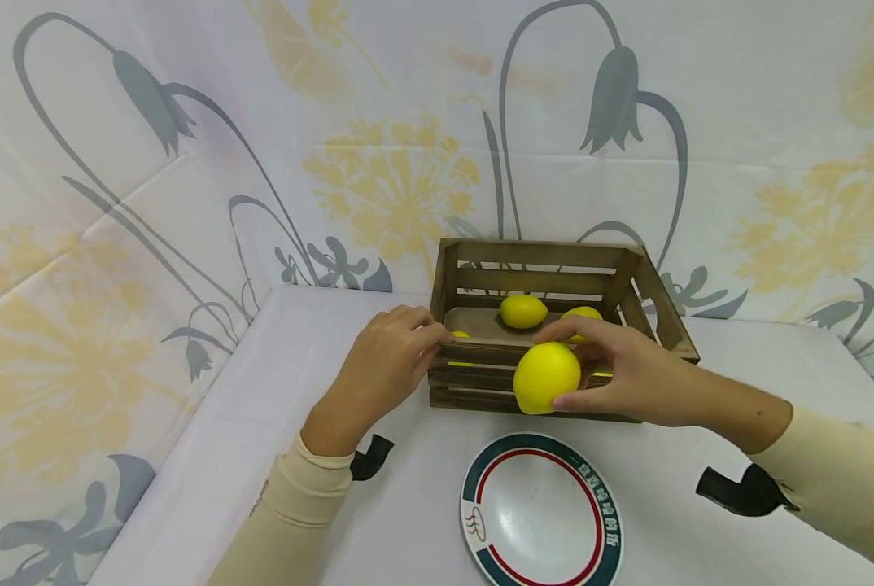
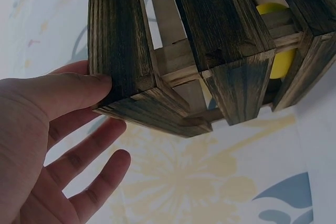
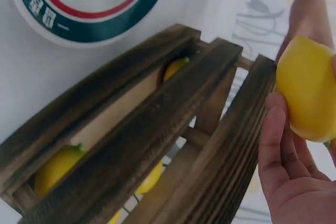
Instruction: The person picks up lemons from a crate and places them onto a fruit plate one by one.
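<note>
My right hand (image 1: 631,370) holds a yellow lemon (image 1: 545,378) between thumb and fingers, in front of and above the crate's front slats. The dark wooden slatted crate (image 1: 539,282) stands at the back of the table. At its front left corner, my left hand (image 1: 386,358) grips the top slat; the left wrist view has the thumb on the slat (image 2: 123,35) and the other fingers spread beside and below the corner. Inside the crate lie several more lemons, one (image 1: 523,311) near the middle and another (image 1: 582,312) partly behind my right hand.
A white plate (image 1: 539,509) with a green and red rim band lies on the white table cover (image 1: 261,456) before the crate. Behind hangs a flower-patterned cloth (image 1: 408,81). Black straps or mounts (image 1: 745,492) show at both wrists.
</note>
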The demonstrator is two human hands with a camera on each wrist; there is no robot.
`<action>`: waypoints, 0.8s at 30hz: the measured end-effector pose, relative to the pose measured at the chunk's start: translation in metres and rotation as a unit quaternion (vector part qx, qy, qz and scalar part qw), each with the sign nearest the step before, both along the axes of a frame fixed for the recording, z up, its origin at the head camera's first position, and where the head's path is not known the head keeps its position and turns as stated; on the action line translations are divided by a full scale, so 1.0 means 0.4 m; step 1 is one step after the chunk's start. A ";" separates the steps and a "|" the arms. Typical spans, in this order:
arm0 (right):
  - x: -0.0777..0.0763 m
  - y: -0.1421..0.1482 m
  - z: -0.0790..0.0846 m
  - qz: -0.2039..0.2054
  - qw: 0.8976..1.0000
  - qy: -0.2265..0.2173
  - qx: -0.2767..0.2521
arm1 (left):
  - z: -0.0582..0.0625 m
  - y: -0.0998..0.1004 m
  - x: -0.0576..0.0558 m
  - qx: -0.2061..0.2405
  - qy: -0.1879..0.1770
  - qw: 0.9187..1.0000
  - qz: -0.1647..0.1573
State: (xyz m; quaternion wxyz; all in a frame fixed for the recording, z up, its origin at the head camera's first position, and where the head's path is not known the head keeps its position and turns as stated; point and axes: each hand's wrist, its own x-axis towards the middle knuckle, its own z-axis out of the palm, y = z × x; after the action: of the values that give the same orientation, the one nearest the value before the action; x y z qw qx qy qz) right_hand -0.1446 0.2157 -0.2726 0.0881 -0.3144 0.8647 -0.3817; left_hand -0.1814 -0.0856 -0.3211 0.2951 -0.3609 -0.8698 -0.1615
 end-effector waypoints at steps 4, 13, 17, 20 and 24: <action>0.008 -0.006 -0.015 0.000 1.000 -0.001 0.010 | 0.000 0.000 0.001 0.000 -0.002 1.000 0.001; 0.016 -0.026 -0.048 0.030 0.999 -0.018 0.001 | 0.002 0.000 0.003 0.001 0.002 1.000 0.001; 0.016 -0.031 -0.064 0.044 0.998 -0.038 -0.007 | 0.003 0.000 0.004 0.001 0.003 1.000 0.001; 0.018 -0.035 -0.076 0.048 0.998 -0.051 -0.008 | 0.005 0.000 0.005 0.001 0.001 1.000 0.001; 0.021 -0.040 -0.093 0.052 0.996 -0.066 -0.005 | 0.005 -0.001 0.005 0.001 0.001 1.000 0.001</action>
State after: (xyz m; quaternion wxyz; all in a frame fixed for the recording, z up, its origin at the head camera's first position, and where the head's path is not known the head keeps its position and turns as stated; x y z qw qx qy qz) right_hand -0.1364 0.1995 -0.3099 0.1637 -0.3335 0.8375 -0.4008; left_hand -0.1794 -0.0858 -0.3191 0.2961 -0.3601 -0.8697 -0.1621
